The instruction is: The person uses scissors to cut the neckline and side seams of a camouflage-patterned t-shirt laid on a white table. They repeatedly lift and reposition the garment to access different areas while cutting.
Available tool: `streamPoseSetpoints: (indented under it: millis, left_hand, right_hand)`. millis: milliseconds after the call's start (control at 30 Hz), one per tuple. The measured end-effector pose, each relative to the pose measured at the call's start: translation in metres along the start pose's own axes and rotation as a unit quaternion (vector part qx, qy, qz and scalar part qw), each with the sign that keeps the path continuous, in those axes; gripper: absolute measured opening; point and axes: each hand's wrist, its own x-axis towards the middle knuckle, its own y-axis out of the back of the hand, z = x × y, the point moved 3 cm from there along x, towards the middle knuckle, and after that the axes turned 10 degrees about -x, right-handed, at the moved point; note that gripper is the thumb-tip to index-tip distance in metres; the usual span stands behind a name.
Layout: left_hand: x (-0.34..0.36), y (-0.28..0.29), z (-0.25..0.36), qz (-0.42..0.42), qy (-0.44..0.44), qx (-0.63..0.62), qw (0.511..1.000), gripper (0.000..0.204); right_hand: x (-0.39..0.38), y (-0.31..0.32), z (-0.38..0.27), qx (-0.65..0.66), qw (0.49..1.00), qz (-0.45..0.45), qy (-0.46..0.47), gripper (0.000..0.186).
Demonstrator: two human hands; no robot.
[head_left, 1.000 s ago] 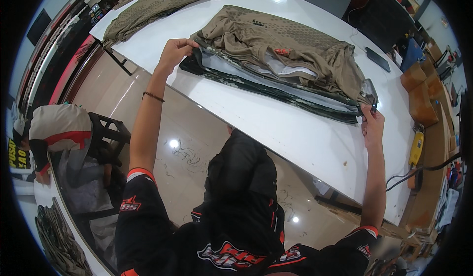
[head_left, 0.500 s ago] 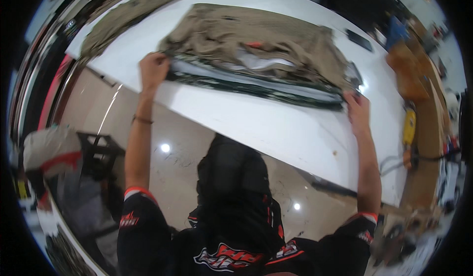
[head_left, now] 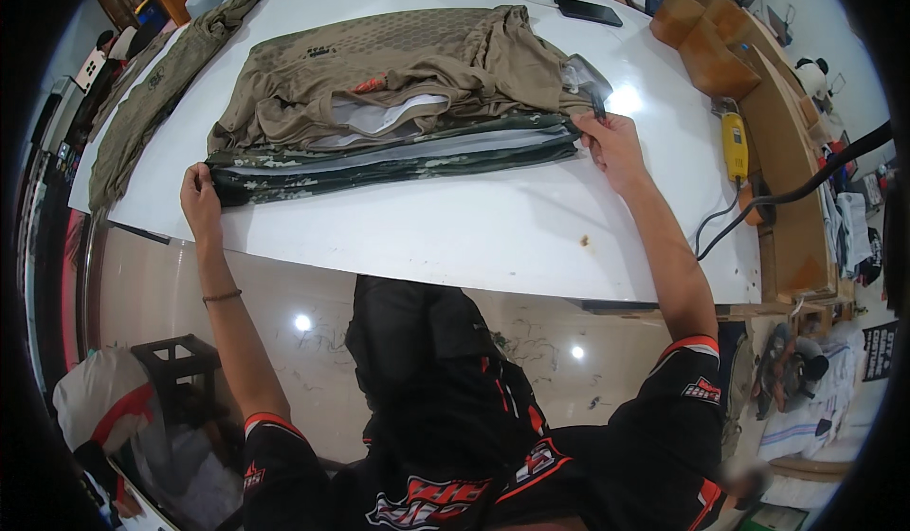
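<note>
A brown shirt (head_left: 379,47) with a faint patterned print lies bunched on the white table, its neck opening showing a white inside (head_left: 398,112). Along its near side runs a long folded strip of dark green camouflage fabric (head_left: 408,168) with a pale inner face. My left hand (head_left: 201,199) pinches the strip's left end. At the other end, my right hand (head_left: 611,149) grips the right corner between thumb and fingers. A clear plastic item with a black stem (head_left: 588,81) lies just beyond that hand; its kind is unclear.
Another brown garment (head_left: 156,100) lies along the table's left edge. A dark phone (head_left: 588,11) rests at the back. To the right are a yellow corded tool (head_left: 735,142), a black cable (head_left: 796,194) and brown cardboard pieces (head_left: 716,52).
My view has swung, so table and garments sit further left and more level in the picture. Both hands still hold the strip's ends, which looks pulled straighter.
</note>
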Motion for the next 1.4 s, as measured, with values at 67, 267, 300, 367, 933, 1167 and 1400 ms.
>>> streamPoseSetpoints:
  millis: [67, 267, 300, 367, 933, 1167, 1400]
  left_hand:
    - [-0.002, -0.004, 0.003, -0.006, 0.010, -0.026, 1.000, 0.032]
    - [-0.008, -0.007, 0.015, 0.033, -0.035, -0.078, 0.996, 0.031]
    - [-0.007, -0.004, 0.013, 0.035, -0.018, -0.102, 0.994, 0.031]
    - [-0.007, -0.004, 0.011, 0.037, 0.018, -0.152, 0.988, 0.031]
    - [-0.013, -0.008, 0.023, 0.066, -0.021, -0.121, 0.990, 0.029]
    - [-0.013, -0.008, 0.024, 0.063, -0.018, -0.125, 0.990, 0.029]
    - [-0.011, -0.007, 0.018, 0.037, -0.007, -0.126, 0.991, 0.030]
  right_hand:
    - [0.000, 0.001, 0.002, 0.000, 1.000, 0.003, 0.002, 0.016]
    - [-0.001, 0.004, 0.000, 0.021, 0.999, -0.030, 0.010, 0.016]
    - [-0.002, 0.005, -0.002, 0.029, 0.999, -0.041, 0.009, 0.016]
    - [-0.006, 0.009, -0.008, 0.022, 0.998, -0.052, 0.010, 0.017]
    - [-0.016, 0.019, -0.017, -0.157, 0.982, -0.044, 0.094, 0.020]
    - [-0.017, 0.013, -0.016, -0.205, 0.974, -0.041, 0.089, 0.023]
    - [-0.007, 0.021, -0.004, -0.220, 0.968, -0.026, 0.115, 0.027]
